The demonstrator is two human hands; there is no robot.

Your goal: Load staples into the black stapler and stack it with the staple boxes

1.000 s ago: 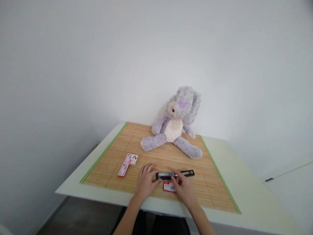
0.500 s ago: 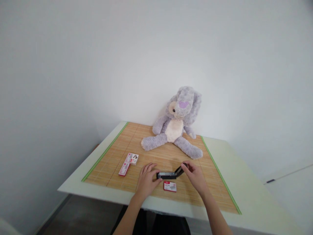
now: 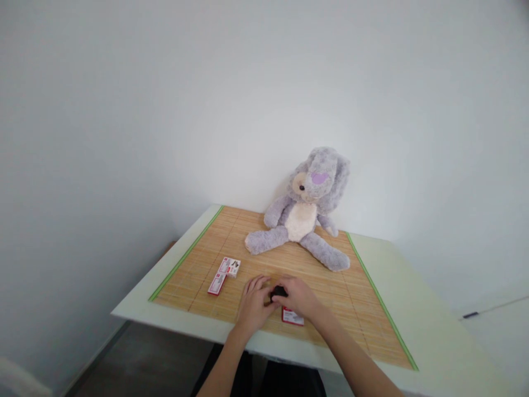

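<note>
Stapler (image 3: 279, 293), black, is between the two hands near the front edge of the bamboo mat (image 3: 198, 270), and I see only a short dark part of it on my feed. Going from the left, I find first the red-and-white boxes (image 3: 217, 283) with a small white box (image 3: 234, 268) touching them; they lie well apart from the hands, and I notice no change among them (the whole view slid a little, but I think this is only the head turning).

Next comes the left hand (image 3: 253, 303), which grasps the left end of the stapler between thumb and fingers, as it did half a second ago. The right hand (image 3: 298, 296) is what changed: it was lifting the upper arm by its far end, and now it has come across, close to the left one, with its fingers curled over the stapler and gripping it. For the work in hand, I judge this means that the arm has been swung back over the base; whether it is fully closed I cannot tell, because the fingers cover it.

Just below the right hand, a flat red-and-white pack (image 3: 293, 316) lies partly hidden. Behind, a plush rabbit (image 3: 301, 222) sits against the wall.
</note>
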